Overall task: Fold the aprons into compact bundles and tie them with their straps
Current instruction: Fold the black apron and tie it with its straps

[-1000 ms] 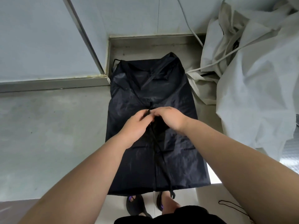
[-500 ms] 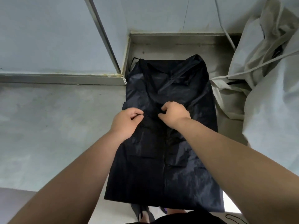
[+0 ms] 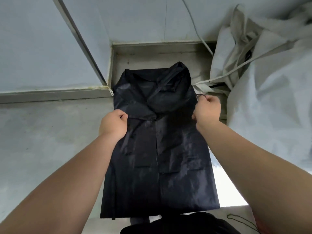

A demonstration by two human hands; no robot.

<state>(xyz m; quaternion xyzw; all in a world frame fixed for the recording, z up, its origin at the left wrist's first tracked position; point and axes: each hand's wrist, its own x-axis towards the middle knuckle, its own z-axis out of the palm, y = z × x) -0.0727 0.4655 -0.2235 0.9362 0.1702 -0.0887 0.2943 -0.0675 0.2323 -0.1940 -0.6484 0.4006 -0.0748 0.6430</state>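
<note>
A grey concrete ledge (image 3: pixel 42 141) fills the left of the scene, with a pale wall and a slanted metal strip (image 3: pixel 79 39) beyond it. The left hand (image 3: pixel 114 124) is curled closed at the left edge of the dark navy, shiny fabric apron (image 3: pixel 158 149), pinching a thin dark strap (image 3: pixel 136 118) that runs rightward across the cloth. The apron lies flat in the middle, stretching from the near edge to the far recess, its far end folded over and rumpled. The right hand (image 3: pixel 207 110) is closed at the apron's right edge, pinching a thin dark cord (image 3: pixel 200 95) that loops just beyond its fingers. Farther right, crumpled pale grey sheeting (image 3: pixel 270 90) is heaped with a light strap across it.
</note>
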